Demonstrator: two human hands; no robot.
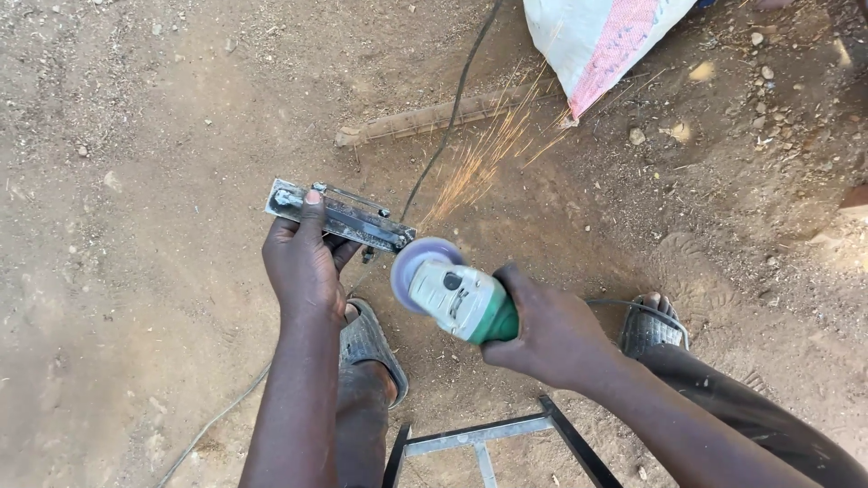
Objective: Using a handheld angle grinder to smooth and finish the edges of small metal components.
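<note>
Far left is just bare dirt ground [108,271] w/ small stones. My left hand [303,267] is closed around a flat metal bracket [339,217], thumb laid across the top, holding it up off the ground approx level, tilted down a bit to the right. Under that hand is my left foot in a dark sandal [372,348]. Right end of the bracket touches the spinning disc of the angle grinder [452,294], green and white body, and sparks [479,158] fly up and away toward a rusty bar [434,117] lying on the dirt. A black cable [452,108] runs up past it. My right hand [551,334] is wrapped tight around the grinder's green rear. Below, btw my legs, a metal frame [488,438]. Top right there's a white and pink sack [597,41].
</note>
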